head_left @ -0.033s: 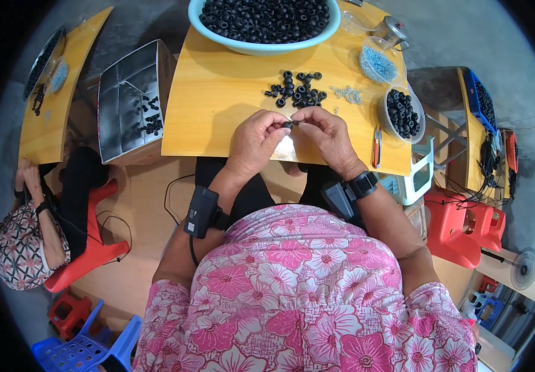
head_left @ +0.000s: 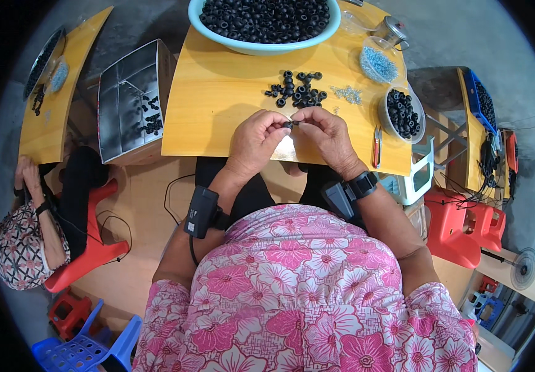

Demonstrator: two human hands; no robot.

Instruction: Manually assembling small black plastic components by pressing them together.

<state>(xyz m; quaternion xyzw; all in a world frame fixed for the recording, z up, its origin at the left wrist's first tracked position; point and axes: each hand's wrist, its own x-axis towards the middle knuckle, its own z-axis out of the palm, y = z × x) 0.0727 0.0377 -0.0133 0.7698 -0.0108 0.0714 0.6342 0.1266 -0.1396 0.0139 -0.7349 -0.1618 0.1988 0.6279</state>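
Both hands mid-frame over yellow table (head_left: 218, 118): left hand (head_left: 256, 137) and right hand (head_left: 326, 133) pinching one small black ring (head_left: 289, 124) between fingertips, no shift since prior frame, so same piece in hand. Loose ring pile (head_left: 295, 90) just above; big bowl (head_left: 261, 44) upper centre.

black rings (head_left: 296, 90), light-blue bowl (head_left: 200, 22), yellow wooden table (head_left: 218, 105), pink floral blouse (head_left: 304, 291)

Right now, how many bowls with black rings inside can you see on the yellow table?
2: the big light-blue bowl at the table's far edge, and the small bowl near the right hand. Others may be hidden.
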